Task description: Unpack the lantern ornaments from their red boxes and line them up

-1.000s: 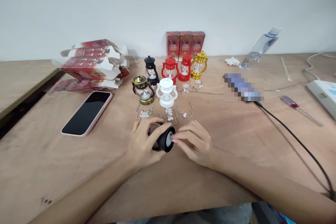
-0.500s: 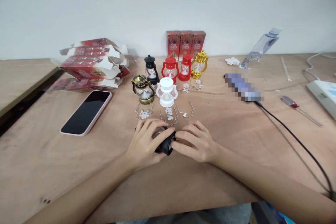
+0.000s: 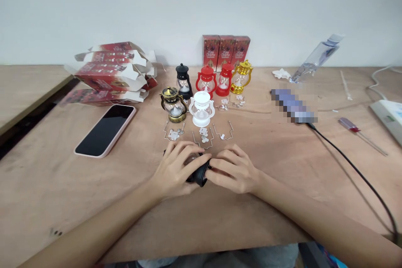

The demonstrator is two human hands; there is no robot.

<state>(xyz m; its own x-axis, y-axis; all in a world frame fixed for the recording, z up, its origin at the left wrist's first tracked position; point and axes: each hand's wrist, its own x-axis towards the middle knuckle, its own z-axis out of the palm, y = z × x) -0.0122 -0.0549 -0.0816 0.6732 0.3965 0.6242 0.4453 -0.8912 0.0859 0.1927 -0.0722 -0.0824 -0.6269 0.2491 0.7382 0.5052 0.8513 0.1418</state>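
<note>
A small black lantern [image 3: 200,174] lies on its side above the near part of the table, its base toward the right. My left hand [image 3: 174,169] is wrapped round its body and covers most of it. The bent fingers of my right hand [image 3: 235,171] are closed at the base end; their tips are partly hidden there. Just beyond my hands lie bent wire handles [image 3: 230,135] with button cells [image 3: 204,138] and small white pieces. Behind them stand a white lantern [image 3: 201,110], a bronze lantern [image 3: 175,106], another black lantern [image 3: 184,83], red lanterns [image 3: 206,80] and a gold lantern [image 3: 241,77].
Opened red boxes [image 3: 109,73] are piled at the back left, near a phone [image 3: 106,130]. Closed red boxes [image 3: 225,52] stand by the wall. On the right are a tilted bottle [image 3: 317,58], a blurred-out device [image 3: 292,105] on a black cable [image 3: 351,162], and a screwdriver [image 3: 361,135].
The view has shifted slightly, so the things on the table appear a little further right. Both hands keep nearly the same hold on the black lantern.
</note>
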